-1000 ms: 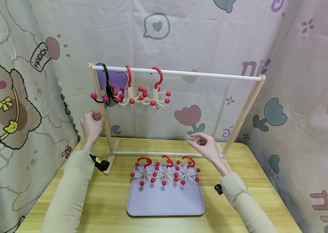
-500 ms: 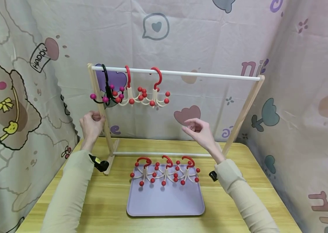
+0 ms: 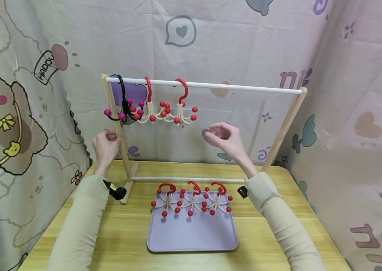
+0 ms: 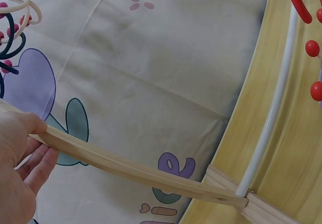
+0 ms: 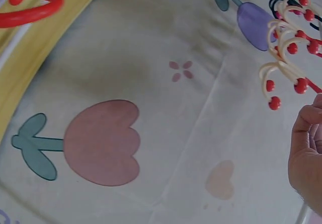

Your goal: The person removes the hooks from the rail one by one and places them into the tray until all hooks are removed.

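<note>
My left hand (image 3: pixel 107 146) grips the left wooden post (image 4: pixel 121 166) of a small hanging rack, its thumb and fingers around the post in the left wrist view. My right hand (image 3: pixel 226 139) is in the air below the rack's white top bar (image 3: pixel 238 87), fingers loosely bent and holding nothing. From that bar hang a black claw hanger (image 3: pixel 124 101) with magenta balls and two cream claw hangers with red hooks and red balls, one in the middle (image 3: pixel 149 101) and one farther right (image 3: pixel 180 105). Three more red-hooked claw hangers (image 3: pixel 193 201) stand in a row on a lilac tray (image 3: pixel 192 239).
The rack's lower white bar (image 3: pixel 191 179) runs just behind the tray. Its right wooden post (image 3: pixel 283 130) slants down to the wooden table (image 3: pixel 272 233). Patterned cloth (image 3: pixel 238 45) surrounds the table at the back and sides.
My right hand has risen and shifted slightly left, from near the rack's lower right side towards the top bar. My left hand stays on the post; the hangers have not moved.
</note>
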A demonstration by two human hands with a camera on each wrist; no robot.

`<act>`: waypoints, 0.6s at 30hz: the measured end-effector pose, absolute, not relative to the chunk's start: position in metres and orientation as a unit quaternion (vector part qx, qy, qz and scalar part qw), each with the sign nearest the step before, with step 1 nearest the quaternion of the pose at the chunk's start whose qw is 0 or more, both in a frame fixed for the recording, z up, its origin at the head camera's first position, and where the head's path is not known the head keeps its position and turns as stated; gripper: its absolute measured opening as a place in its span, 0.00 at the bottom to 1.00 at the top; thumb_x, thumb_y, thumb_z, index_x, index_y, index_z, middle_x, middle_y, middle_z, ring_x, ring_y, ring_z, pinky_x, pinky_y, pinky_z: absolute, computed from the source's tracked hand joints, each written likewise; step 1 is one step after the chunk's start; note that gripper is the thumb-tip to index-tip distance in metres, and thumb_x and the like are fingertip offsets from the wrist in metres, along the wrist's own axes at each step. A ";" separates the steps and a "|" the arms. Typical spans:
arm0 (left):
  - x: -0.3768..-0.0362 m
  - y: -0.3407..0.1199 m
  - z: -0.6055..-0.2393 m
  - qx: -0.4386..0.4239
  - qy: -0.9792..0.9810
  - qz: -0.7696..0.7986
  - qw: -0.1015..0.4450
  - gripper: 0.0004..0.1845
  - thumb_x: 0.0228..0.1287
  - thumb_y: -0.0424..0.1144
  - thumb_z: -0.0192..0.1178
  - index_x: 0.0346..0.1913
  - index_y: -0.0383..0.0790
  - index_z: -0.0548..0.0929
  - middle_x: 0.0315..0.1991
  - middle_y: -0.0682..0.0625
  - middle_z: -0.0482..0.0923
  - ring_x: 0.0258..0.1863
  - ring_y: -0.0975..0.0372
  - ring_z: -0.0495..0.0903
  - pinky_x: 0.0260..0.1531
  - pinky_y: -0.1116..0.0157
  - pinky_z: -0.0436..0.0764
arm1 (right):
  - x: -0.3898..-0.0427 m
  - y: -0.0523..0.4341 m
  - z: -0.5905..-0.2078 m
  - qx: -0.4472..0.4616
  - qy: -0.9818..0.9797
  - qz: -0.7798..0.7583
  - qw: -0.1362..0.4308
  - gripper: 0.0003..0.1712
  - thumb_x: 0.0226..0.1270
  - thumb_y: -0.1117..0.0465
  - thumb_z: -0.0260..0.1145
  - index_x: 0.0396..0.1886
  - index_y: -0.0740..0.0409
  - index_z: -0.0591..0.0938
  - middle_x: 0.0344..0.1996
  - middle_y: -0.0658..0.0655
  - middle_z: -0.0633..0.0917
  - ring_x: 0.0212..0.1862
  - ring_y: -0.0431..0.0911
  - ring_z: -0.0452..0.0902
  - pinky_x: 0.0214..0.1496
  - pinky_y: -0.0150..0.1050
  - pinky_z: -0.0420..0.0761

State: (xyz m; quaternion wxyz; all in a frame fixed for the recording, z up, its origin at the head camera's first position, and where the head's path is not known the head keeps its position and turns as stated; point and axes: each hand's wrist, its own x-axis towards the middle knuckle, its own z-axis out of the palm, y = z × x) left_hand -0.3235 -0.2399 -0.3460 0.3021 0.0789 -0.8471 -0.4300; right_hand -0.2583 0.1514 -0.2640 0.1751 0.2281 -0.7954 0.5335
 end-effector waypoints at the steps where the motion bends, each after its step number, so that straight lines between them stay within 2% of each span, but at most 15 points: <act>1: -0.324 -0.240 -0.346 0.079 -0.847 -0.430 0.302 0.15 0.68 0.39 0.60 0.51 0.31 0.84 0.45 0.37 0.88 0.37 0.57 0.83 0.36 0.76 0.71 | -0.259 0.150 -0.261 0.229 -0.795 0.534 0.175 0.16 0.63 0.68 0.71 0.50 0.71 0.83 0.32 0.54 0.85 0.30 0.37 0.78 0.35 0.27 0.76; 4: -0.323 -0.240 -0.346 0.077 -0.847 -0.429 0.305 0.15 0.68 0.39 0.60 0.50 0.31 0.85 0.44 0.37 0.88 0.36 0.59 0.82 0.37 0.76 0.71 | -0.263 0.146 -0.256 0.227 -0.794 0.537 0.173 0.17 0.63 0.68 0.71 0.50 0.70 0.83 0.32 0.54 0.85 0.30 0.38 0.78 0.36 0.27 0.76; 12: -0.323 -0.240 -0.347 0.080 -0.847 -0.428 0.305 0.15 0.67 0.38 0.60 0.50 0.31 0.85 0.44 0.37 0.88 0.36 0.57 0.82 0.37 0.75 0.71 | -0.296 0.143 -0.258 0.222 -0.778 0.559 0.179 0.17 0.63 0.63 0.72 0.51 0.64 0.84 0.29 0.45 0.83 0.26 0.36 0.78 0.35 0.27 0.78; 18: -0.324 -0.241 -0.347 0.076 -0.846 -0.426 0.311 0.15 0.67 0.38 0.60 0.49 0.31 0.85 0.43 0.37 0.88 0.29 0.72 0.75 0.35 0.77 0.71 | -0.304 0.135 -0.248 0.221 -0.775 0.564 0.182 0.18 0.63 0.58 0.73 0.51 0.61 0.84 0.30 0.48 0.84 0.25 0.36 0.79 0.30 0.28 0.79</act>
